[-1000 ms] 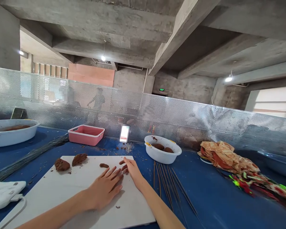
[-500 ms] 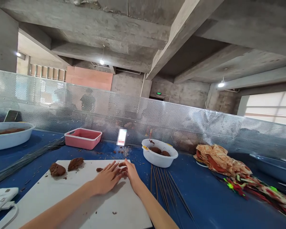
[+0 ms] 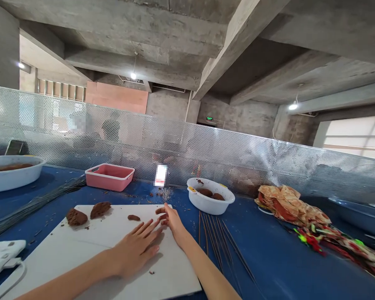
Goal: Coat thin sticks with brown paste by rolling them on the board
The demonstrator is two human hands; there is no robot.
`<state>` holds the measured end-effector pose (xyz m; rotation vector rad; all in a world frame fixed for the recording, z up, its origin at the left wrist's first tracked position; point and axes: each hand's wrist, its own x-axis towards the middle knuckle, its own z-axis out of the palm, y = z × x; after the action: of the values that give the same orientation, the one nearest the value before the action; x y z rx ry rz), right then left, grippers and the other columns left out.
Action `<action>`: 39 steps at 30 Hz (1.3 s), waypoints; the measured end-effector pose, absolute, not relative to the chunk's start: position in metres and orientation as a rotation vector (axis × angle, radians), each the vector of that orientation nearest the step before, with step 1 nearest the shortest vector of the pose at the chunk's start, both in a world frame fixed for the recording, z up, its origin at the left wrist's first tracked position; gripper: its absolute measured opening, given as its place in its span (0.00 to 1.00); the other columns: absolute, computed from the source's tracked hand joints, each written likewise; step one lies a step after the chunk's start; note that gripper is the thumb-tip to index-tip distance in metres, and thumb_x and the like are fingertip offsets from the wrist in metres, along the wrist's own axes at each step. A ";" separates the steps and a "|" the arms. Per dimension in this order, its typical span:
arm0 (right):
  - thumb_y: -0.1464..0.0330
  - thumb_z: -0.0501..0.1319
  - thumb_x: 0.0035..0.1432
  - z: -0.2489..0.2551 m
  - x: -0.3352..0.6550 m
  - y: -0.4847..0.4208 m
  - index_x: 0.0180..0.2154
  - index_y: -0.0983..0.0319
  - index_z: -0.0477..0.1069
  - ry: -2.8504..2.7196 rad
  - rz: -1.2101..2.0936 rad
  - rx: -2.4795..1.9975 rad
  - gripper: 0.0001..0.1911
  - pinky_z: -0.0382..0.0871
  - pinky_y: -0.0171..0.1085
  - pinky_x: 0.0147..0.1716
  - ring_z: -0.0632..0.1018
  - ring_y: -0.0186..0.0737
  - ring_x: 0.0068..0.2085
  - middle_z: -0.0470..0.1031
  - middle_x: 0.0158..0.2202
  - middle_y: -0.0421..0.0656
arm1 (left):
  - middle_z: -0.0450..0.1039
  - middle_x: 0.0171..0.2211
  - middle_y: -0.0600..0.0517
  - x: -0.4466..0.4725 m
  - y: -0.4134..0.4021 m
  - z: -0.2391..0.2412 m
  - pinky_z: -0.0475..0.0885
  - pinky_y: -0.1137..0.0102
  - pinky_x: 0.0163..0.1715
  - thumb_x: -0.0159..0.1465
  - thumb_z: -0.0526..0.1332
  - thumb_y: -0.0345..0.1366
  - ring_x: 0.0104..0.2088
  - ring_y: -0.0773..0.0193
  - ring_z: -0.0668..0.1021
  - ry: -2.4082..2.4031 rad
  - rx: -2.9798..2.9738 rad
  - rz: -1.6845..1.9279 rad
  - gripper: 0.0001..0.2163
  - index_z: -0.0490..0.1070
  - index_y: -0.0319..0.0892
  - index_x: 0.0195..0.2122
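Note:
My left hand (image 3: 139, 249) is palm down over the white board (image 3: 103, 239), its fingers spread and nothing visible in them. Just beyond its fingertips lies a small brown roll (image 3: 133, 217) of clay-like material. At the board's right far edge is my right hand (image 3: 172, 221), fingers apart and slightly bent, pointing left; whether anything lies beneath them is hidden. Two rough brown lumps of the same material, one rounded (image 3: 76, 217) and one longer (image 3: 100, 210), rest at the board's far left corner.
Behind the board stand a pink basket (image 3: 109, 186) and a white basin (image 3: 211, 207) holding brown lumps. Thin brown sticks (image 3: 217, 237) lie to the right, near crumpled cloth (image 3: 283, 198). Dark wires (image 3: 40, 202) and a white power strip (image 3: 3, 256) are left. A perforated metal screen (image 3: 175, 143) borders the table.
My left hand has drawn back toward me, away from the small brown roll, which now shows whole. My right hand stays in nearly the same place.

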<state>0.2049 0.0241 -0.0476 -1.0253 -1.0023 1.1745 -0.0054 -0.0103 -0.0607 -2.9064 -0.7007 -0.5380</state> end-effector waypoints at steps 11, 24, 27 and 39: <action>0.43 0.71 0.42 -0.054 0.206 0.035 0.29 0.62 0.80 -0.850 1.061 -1.011 0.28 0.71 0.36 0.36 0.80 0.48 0.44 0.83 0.39 0.49 | 0.70 0.66 0.47 0.034 0.025 -0.044 0.62 0.50 0.68 0.77 0.47 0.39 0.68 0.52 0.68 -0.699 -2.881 -0.670 0.20 0.69 0.49 0.65; 0.39 0.70 0.39 -0.061 0.204 0.035 0.29 0.61 0.80 -0.852 1.015 -1.028 0.31 0.69 0.38 0.36 0.79 0.50 0.43 0.82 0.38 0.50 | 0.52 0.75 0.53 0.003 -0.027 -0.052 0.54 0.52 0.72 0.78 0.45 0.48 0.74 0.54 0.55 -0.574 -3.024 -0.424 0.25 0.50 0.57 0.74; 0.41 0.70 0.42 -0.059 0.200 0.027 0.31 0.60 0.81 -0.892 0.973 -1.032 0.28 0.69 0.38 0.38 0.78 0.50 0.46 0.82 0.42 0.48 | 0.54 0.74 0.50 0.011 -0.016 -0.046 0.57 0.49 0.70 0.78 0.43 0.49 0.74 0.49 0.57 -0.657 -3.055 -0.361 0.25 0.53 0.53 0.74; 0.42 0.68 0.46 -0.052 0.197 0.021 0.31 0.59 0.80 -0.930 0.923 -1.047 0.27 0.69 0.37 0.37 0.78 0.48 0.45 0.81 0.40 0.46 | 0.62 0.70 0.45 0.016 0.016 -0.071 0.63 0.45 0.67 0.77 0.48 0.45 0.71 0.44 0.63 -0.769 -2.922 -0.487 0.23 0.63 0.49 0.70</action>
<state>0.1975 0.0212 -0.0520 -1.0475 -0.9298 0.9234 0.0163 0.0156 -0.0710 -2.9217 -0.7690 -0.4873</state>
